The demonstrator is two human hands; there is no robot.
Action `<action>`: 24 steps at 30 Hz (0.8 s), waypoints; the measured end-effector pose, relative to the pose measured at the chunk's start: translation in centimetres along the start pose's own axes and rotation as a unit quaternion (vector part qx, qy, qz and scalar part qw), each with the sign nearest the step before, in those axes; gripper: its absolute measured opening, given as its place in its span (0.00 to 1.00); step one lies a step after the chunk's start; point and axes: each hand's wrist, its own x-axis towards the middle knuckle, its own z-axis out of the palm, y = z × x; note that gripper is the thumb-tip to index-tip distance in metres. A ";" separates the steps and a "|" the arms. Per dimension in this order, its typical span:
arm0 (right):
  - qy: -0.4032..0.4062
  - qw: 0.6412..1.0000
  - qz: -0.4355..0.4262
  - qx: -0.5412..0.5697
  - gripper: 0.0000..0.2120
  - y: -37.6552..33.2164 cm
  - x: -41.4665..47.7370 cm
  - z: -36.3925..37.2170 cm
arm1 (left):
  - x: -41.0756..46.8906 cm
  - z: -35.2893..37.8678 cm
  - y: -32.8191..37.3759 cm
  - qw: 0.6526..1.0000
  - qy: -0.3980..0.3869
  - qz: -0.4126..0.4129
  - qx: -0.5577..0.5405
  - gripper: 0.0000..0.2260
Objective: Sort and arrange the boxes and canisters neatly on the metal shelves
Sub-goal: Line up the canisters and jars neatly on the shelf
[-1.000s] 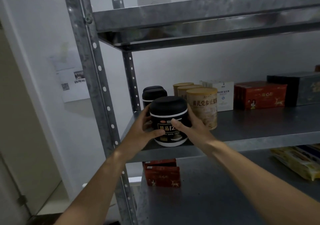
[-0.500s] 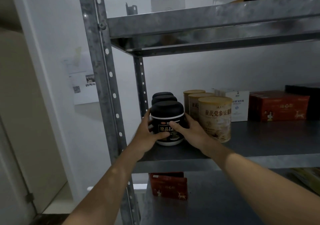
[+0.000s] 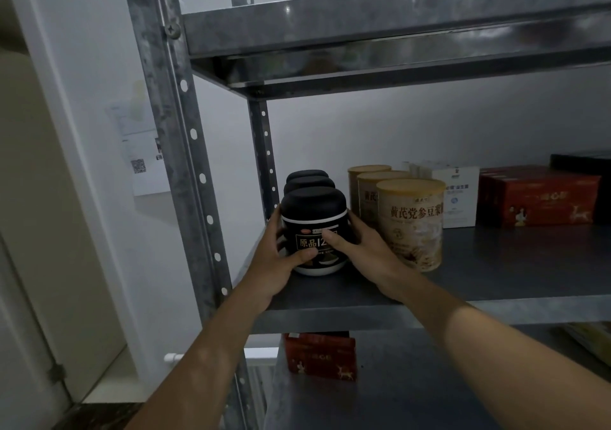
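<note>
The left hand (image 3: 272, 259) and right hand (image 3: 368, 251) cup the black canister (image 3: 314, 218) from either side, thumbs on its label, at the left front of the middle shelf (image 3: 512, 264); rigid, smooth-walled and probably slippery, it is best gripped below the domed lid.

Entry 1: bare left forearm (image 3: 205, 357), entering from the lower left and reaching up and forward, wrist straight. The bare left hand (image 3: 277, 257) is cupped against the left side of a black dome-lidded canister with a white band (image 3: 314, 211). The left thumb (image 3: 305, 255) lies across the lower front label. Its fingers wrap round the far side, tips hidden.

Entry 2: bare right forearm (image 3: 496, 340), entering from the lower right and stretched up and leftward. The bare right hand (image 3: 367, 251) is cupped against the canister's right side. The right thumb (image 3: 332, 236) is pressed on the front label, higher than the left thumb. Its fingers curl behind, mostly hidden.

Both palms face each other, thumb tips near one another.
</note>
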 end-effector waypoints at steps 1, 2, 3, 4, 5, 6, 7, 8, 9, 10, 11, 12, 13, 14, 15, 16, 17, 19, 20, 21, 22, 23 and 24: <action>-0.002 1.000 0.001 0.002 0.28 -0.1 0.0 0.0 | -0.1 0.0 0.0 1.000 0.001 0.001 0.000 0.43; 0.000 1.000 0.004 0.002 0.29 -0.1 -0.1 0.0 | -0.1 0.0 0.1 1.000 0.001 0.001 0.001 0.43; 0.003 1.000 0.007 0.002 0.29 0.0 0.0 -0.1 | -0.2 0.0 0.1 1.000 0.001 0.000 0.001 0.44; 0.005 1.000 0.009 0.002 0.30 0.1 0.0 -0.1 | -0.2 0.0 0.2 1.000 0.001 0.000 0.001 0.44; 0.006 1.000 0.011 0.000 0.30 0.2 0.0 -0.1 | -0.2 -0.1 0.2 1.000 -0.001 -0.001 0.002 0.43; 0.008 1.000 0.012 0.000 0.31 0.2 0.0 -0.1 | -0.2 -0.1 0.1 1.000 -0.001 0.000 0.003 0.43; 0.010 1.000 0.013 0.001 0.31 0.3 0.0 -0.2 | -0.2 -0.1 0.1 1.000 -0.002 0.001 0.005 0.43; 0.010 1.000 0.013 0.002 0.31 0.4 0.0 -0.2 | -0.2 0.0 0.1 1.000 -0.003 0.002 0.004 0.43; 0.010 1.000 0.011 0.004 0.31 0.4 0.0 -0.2 | -0.2 0.0 0.1 1.000 -0.002 0.001 0.001 0.42; 0.011 1.000 0.008 0.006 0.31 0.4 0.0 -0.2 | -0.2 0.0 0.1 1.000 -0.002 0.000 -0.003 0.42; 0.013 1.000 0.008 0.004 0.31 0.4 0.0 -0.1 | -0.3 0.0 0.1 1.000 -0.004 -0.001 -0.005 0.42; 0.015 1.000 0.009 0.002 0.31 0.5 0.0 -0.1 | -0.2 0.1 0.1 1.000 -0.005 0.000 -0.005 0.43; 0.016 1.000 0.012 -0.001 0.31 0.5 0.0 -0.1 | -0.2 0.0 0.1 1.000 -0.005 0.000 -0.005 0.43; 0.013 1.000 0.016 -0.003 0.31 0.5 0.0 -0.1 | -0.2 0.0 0.2 1.000 -0.002 0.001 -0.005 0.43; 0.011 1.000 0.018 -0.002 0.30 0.4 0.0 -0.1 | -0.3 0.0 0.3 1.000 0.004 -0.003 -0.009 0.43; 0.011 1.000 0.020 0.004 0.28 0.3 0.1 -0.2 | -0.3 0.1 0.6 1.000 0.013 -0.011 -0.017 0.42; 0.017 0.999 0.030 0.016 0.27 0.1 0.2 -0.2 | -0.3 0.2 0.9 0.999 0.025 -0.022 -0.031 0.40; 0.039 0.998 0.046 0.024 0.42 -0.3 0.4 -0.3 | -0.2 0.6 1.8 0.995 0.058 -0.044 -0.069 0.29; 0.043 0.998 0.053 0.015 0.49 -0.4 0.5 -0.2 | 0.1 0.9 2.2 0.991 0.075 -0.056 -0.094 0.24; 0.050 0.997 0.055 0.018 0.52 -0.7 0.6 0.0 | 0.5 1.1 2.6 0.986 0.092 -0.071 -0.123 0.22; 0.060 0.996 0.055 0.030 0.50 -1.0 0.9 0.2 | 0.9 1.4 3.0 0.978 0.108 -0.092 -0.155 0.22; 0.073 0.994 0.056 0.055 0.45 -1.3 1.3 0.3 | 1.4 1.6 3.2 0.969 0.120 -0.111 -0.184 0.21; 0.082 0.990 0.065 0.092 0.38 -1.6 1.7 0.5 | 1.8 1.7 3.3 0.961 0.128 -0.126 -0.212 0.18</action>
